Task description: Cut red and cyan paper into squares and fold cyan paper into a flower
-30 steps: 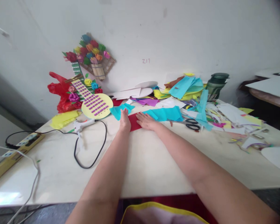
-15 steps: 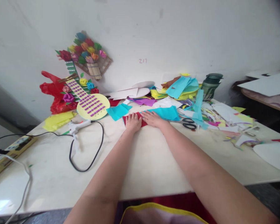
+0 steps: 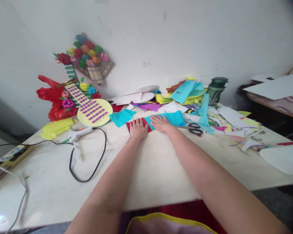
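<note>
Left hand (image 3: 138, 130) Flat on Red Paper (image 3: 146, 121), Right hand (image 3: 160, 123) on Cyan Paper Strip (image 3: 177, 119)

Seen from the head camera, a person reaches both bare arms across a cream-coloured table (image 3: 161, 165). The left hand lies palm down, fingers slightly apart, over the red paper, which shows around its fingertips and on both sides. The right hand, just beside it, also lies palm down, fingers spread, on the near left end of the cyan paper strip, where that strip meets the red. Neither hand pinches anything.

Left of the left hand and a little beyond it lies a smaller cyan piece (image 3: 122, 117); past that rests a yellow toy guitar (image 3: 95, 112) striped with purple bars. Nearer the wearer on that side, a white glue gun (image 3: 81, 132) trails a looped black cord (image 3: 105, 146). Farther left are crumpled yellow paper (image 3: 57, 128) and a red plastic bag (image 3: 53, 97).

Right of the right hand lie black-handled scissors (image 3: 194, 128), near a scatter of paper scraps (image 3: 234, 118). Beyond both hands, coloured sheets (image 3: 185, 92) pile against the wall (image 3: 185, 42), a dark green bottle (image 3: 217, 90) to their right. Up and to the left of the hands, a bouquet of paper tulips (image 3: 89, 53) leans by the wall.
</note>
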Tool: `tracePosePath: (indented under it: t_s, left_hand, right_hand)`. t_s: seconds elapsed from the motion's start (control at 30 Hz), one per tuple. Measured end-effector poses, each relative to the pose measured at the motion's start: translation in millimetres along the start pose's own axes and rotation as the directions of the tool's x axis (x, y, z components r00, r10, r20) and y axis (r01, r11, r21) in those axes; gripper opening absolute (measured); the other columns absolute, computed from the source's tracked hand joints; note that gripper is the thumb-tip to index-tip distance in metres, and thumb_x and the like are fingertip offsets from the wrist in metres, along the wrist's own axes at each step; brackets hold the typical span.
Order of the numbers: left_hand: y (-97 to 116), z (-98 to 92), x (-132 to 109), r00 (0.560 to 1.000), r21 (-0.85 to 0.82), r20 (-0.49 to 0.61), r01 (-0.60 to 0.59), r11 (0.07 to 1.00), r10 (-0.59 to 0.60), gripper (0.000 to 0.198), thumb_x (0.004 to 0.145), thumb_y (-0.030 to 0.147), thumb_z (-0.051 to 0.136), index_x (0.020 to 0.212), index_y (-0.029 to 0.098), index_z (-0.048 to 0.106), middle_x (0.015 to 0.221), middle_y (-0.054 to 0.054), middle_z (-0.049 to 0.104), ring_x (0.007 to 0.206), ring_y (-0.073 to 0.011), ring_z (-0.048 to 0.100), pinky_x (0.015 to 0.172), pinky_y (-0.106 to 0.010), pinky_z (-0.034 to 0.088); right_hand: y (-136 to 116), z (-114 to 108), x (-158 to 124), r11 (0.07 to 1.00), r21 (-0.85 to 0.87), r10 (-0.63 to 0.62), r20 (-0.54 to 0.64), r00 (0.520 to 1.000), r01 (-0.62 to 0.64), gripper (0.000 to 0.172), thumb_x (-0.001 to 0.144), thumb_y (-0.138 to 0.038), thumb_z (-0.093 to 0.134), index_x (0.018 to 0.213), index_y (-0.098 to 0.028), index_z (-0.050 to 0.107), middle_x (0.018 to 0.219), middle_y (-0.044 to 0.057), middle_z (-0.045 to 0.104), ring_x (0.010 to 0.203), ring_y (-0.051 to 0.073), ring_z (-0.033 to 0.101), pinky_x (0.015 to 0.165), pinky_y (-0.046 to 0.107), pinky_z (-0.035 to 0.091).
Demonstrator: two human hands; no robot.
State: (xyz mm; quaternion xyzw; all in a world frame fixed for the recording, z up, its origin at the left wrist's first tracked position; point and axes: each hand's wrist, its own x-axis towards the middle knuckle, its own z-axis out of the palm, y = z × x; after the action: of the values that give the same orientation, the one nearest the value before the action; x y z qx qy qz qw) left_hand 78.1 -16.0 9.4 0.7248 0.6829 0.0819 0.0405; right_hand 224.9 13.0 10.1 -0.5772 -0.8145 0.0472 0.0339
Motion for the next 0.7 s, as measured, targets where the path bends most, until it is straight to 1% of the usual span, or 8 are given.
tracePosePath:
  t_s: [0.13, 0.27, 0.47, 0.57, 0.7]
  left_hand:
    - [1.0, -0.6, -0.9, 1.000, 0.001, -0.017, -0.003, 1.000, 0.003, 0.069, 0.085, 0.051, 0.017, 0.139, 0.010, 0.027, 0.147, -0.012, 0.019, 0.135, -0.0299, 0.010, 0.108, -0.045, 0.009]
    - [2.3, -2.7, -2.2, 1.000, 0.007, -0.006, 0.005, 1.000, -0.005, 0.067, 0.085, 0.050, 0.018, 0.139, 0.011, 0.027, 0.147, -0.011, 0.018, 0.135, -0.0296, 0.010, 0.108, -0.045, 0.009]
    - [0.7, 0.2, -0.8, 1.000, -0.002, -0.016, -0.002, 1.000, 0.002, 0.069, 0.085, 0.051, 0.017, 0.139, 0.010, 0.027, 0.147, -0.012, 0.017, 0.135, -0.0300, 0.010, 0.108, -0.046, 0.009]
    - [0.1, 1.6, -0.7, 0.999, -0.009, -0.041, -0.009, 1.000, 0.009, 0.068, 0.085, 0.051, 0.018, 0.138, 0.011, 0.029, 0.147, -0.012, 0.019, 0.135, -0.0298, 0.011, 0.108, -0.047, 0.009]
    - [1.0, 0.2, -1.6, 0.999, -0.008, -0.044, -0.007, 1.000, 0.006, 0.066, 0.084, 0.051, 0.019, 0.138, 0.013, 0.031, 0.147, -0.011, 0.021, 0.135, -0.0291, 0.013, 0.108, -0.046, 0.010]
  right_hand:
    - [0.2, -1.2, 0.9, 0.997, -0.028, 0.067, -0.023, 0.997, -0.068, 0.055, 0.089, -0.041, 0.017, 0.141, -0.022, 0.025, 0.149, 0.001, 0.017, 0.136, 0.024, 0.013, 0.107, 0.052, 0.004]
    - [1.9, -4.9, -1.0, 0.986, -0.042, 0.159, -0.041, 0.986, -0.160, 0.054, 0.090, -0.038, 0.017, 0.140, -0.019, 0.027, 0.148, 0.003, 0.019, 0.135, 0.025, 0.013, 0.107, 0.051, 0.004]
    - [18.0, -1.7, 1.4, 0.963, 0.009, 0.269, -0.058, 0.961, -0.269, 0.054, 0.090, -0.038, 0.015, 0.139, -0.020, 0.029, 0.148, 0.004, 0.018, 0.135, 0.026, 0.015, 0.105, 0.054, 0.009]
    - [27.0, 1.6, 3.4, 0.953, 0.026, 0.303, -0.064, 0.951, -0.302, 0.054, 0.089, -0.038, 0.015, 0.139, -0.019, 0.029, 0.149, 0.005, 0.017, 0.135, 0.025, 0.015, 0.105, 0.052, 0.012]
    - [33.4, 3.5, 4.0, 0.940, 0.037, 0.340, -0.084, 0.937, -0.338, 0.055, 0.090, -0.037, 0.014, 0.139, -0.018, 0.029, 0.149, 0.006, 0.018, 0.135, 0.024, 0.014, 0.105, 0.050, 0.014]
